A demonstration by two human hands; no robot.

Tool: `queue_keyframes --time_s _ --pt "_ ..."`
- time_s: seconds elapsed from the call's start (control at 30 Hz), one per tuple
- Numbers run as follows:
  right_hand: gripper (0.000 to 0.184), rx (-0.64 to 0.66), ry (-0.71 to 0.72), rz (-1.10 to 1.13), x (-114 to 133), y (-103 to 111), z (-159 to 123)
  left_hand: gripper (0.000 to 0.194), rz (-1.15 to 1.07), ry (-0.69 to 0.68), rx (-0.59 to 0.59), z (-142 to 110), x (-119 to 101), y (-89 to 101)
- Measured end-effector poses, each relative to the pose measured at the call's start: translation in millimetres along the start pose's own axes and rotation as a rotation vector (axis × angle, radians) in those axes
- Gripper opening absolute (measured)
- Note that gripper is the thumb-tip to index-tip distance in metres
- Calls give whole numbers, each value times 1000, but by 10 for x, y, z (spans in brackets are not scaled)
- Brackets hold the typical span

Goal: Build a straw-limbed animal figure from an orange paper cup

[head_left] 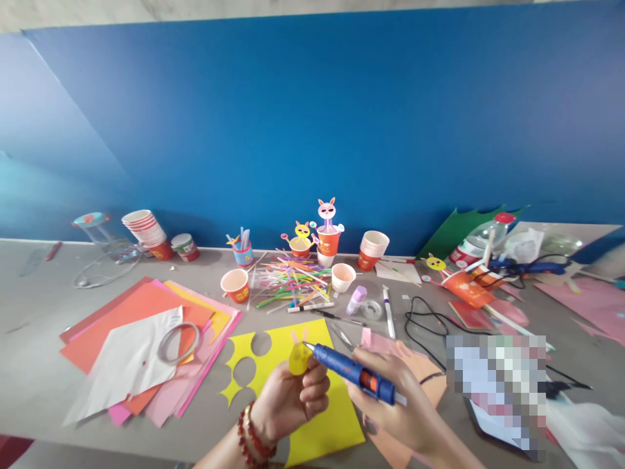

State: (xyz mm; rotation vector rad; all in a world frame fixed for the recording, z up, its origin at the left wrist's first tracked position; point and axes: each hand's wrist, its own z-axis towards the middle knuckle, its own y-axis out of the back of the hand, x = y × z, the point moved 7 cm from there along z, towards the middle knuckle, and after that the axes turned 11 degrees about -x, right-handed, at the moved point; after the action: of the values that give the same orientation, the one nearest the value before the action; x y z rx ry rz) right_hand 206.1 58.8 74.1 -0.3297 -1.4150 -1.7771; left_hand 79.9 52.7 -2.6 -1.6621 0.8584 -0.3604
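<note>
My left hand [291, 396] is closed, pinching a small yellow paper circle [298, 359] with pale pink ear strips at its top. A red bead bracelet [250, 438] sits on that wrist. My right hand [396, 398] is wrapped round a blue glue gun [355, 373], whose metal tip points left and touches the top of the circle. Both hands hover over a yellow paper sheet [319, 426] with round holes cut out of it.
A stack of orange, pink and white paper [141, 339] with a tape ring [178, 343] lies left. Paper cups [235, 285], coloured straws [290, 277], cup animals [328, 238], markers, a black cable [424, 322] and a plastic bottle [481, 242] crowd the table before a blue wall.
</note>
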Motion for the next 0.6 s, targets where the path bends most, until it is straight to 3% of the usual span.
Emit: queue_keyframes --time_s 0.17,0.6 --pt "17 -43 16 -9 11 29 6 21 -4 -8 -5 -16 -3 -1" --pt "24 -8 24 -46 44 32 2 23 -7 -2 -13 2 9 8"
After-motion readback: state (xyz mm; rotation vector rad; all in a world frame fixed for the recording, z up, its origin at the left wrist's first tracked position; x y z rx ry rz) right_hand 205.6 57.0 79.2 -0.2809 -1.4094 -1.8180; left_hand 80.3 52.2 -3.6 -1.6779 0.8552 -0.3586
